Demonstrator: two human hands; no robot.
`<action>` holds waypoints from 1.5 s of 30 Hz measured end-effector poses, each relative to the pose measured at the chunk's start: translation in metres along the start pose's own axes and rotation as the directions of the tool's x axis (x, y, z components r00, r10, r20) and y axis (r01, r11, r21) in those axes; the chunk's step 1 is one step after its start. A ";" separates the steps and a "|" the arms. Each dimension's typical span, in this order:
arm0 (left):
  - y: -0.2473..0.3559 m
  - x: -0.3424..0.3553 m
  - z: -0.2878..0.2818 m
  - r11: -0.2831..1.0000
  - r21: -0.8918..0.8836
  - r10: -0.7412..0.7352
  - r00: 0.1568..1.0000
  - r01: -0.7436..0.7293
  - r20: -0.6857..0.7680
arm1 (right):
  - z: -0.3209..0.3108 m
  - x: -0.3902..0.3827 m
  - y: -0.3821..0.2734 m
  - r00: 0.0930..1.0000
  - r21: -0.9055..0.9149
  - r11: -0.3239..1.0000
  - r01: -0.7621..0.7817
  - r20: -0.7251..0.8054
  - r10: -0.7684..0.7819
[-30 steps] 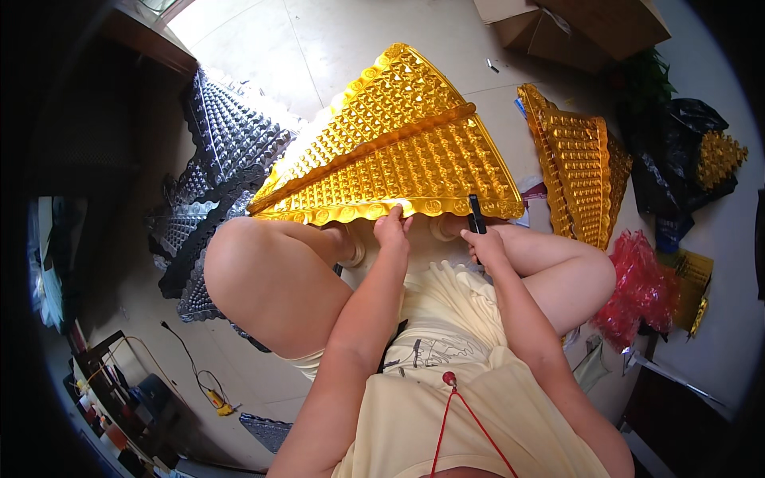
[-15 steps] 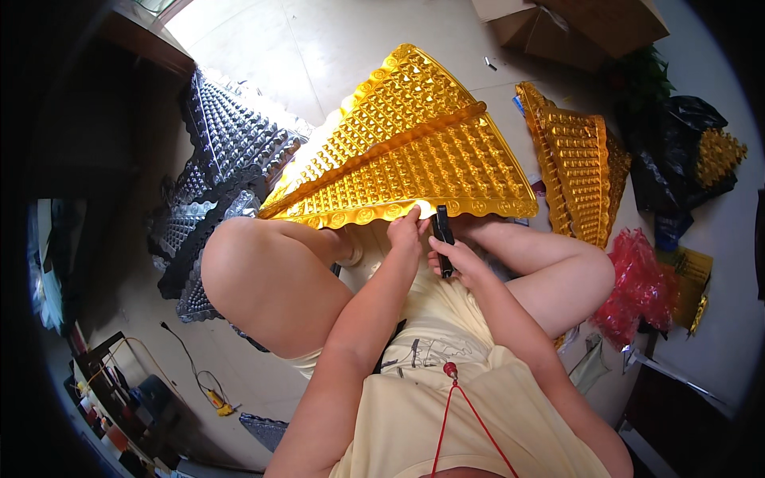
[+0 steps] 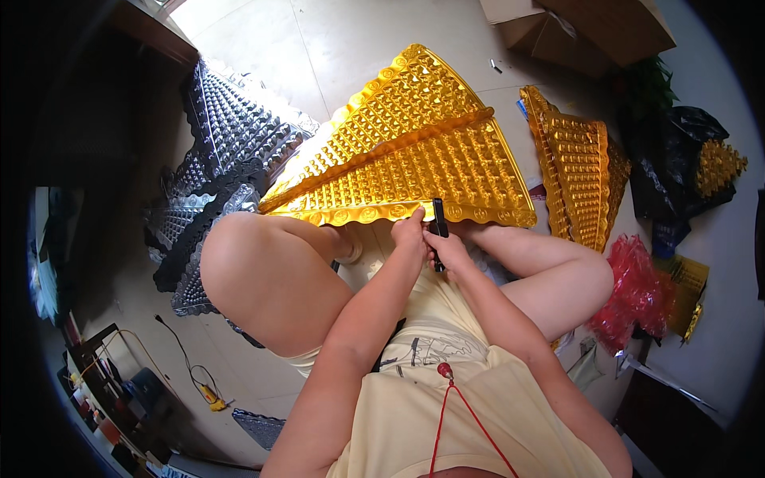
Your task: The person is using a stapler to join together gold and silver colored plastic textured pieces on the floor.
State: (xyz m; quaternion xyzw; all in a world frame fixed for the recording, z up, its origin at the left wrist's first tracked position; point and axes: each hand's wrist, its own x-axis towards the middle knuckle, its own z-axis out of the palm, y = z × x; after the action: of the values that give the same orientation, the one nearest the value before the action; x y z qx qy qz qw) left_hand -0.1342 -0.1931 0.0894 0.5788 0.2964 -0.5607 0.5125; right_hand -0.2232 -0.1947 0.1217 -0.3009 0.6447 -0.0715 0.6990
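Observation:
A shiny gold embossed plastic panel [image 3: 470, 171], roughly fan-shaped with scalloped edges and a raised seam across it, spreads out between and beyond my knees. Its near edge is pinched in my left hand [image 3: 409, 233], thumb on top. Right beside that, my right hand [image 3: 449, 250] is wrapped around a long black stapler [image 3: 438, 227]. The tip of the stapler reaches over the panel's near edge, just right of my left thumb. The fingers under the panel and the stapler's lower jaw are partly hidden.
Silver and black embossed panels [image 3: 239, 127] lie at the left, more gold ones [image 3: 578, 175] at the right. Beyond those are a black plastic bag [image 3: 677, 151], red plastic film [image 3: 629, 295] and a cardboard box [image 3: 550, 40]. A yellow corded tool [image 3: 212, 396] rests on the floor at lower left.
The stapler has moved slightly up and left, its tip now over the panel's edge. My right hand has come closer to my left, which still pinches the edge.

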 end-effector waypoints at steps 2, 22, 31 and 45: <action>0.001 0.004 -0.005 1.000 0.018 0.000 1.000 -0.001 0.025 | 0.002 -0.001 0.000 0.999 -0.117 0.993 0.013 -0.043 -0.018; 0.035 0.049 -0.042 0.978 -0.157 0.148 0.986 -0.134 0.081 | -0.093 -0.004 -0.038 0.993 -0.348 0.933 -0.093 -0.101 0.061; 0.029 0.043 -0.047 0.991 -0.090 0.110 0.987 -0.100 0.119 | -0.080 -0.004 -0.027 0.988 -0.024 0.991 -0.130 -0.089 0.127; 0.017 0.018 -0.044 0.998 0.014 0.055 0.980 -0.058 0.190 | 0.003 -0.026 -0.008 0.971 0.017 0.979 -0.205 0.126 0.201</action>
State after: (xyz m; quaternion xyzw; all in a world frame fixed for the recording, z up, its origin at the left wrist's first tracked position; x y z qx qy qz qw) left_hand -0.0998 -0.1613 0.0703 0.5360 0.2243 -0.6013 0.5485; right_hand -0.2222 -0.1875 0.1486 -0.2268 0.6263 0.0096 0.7458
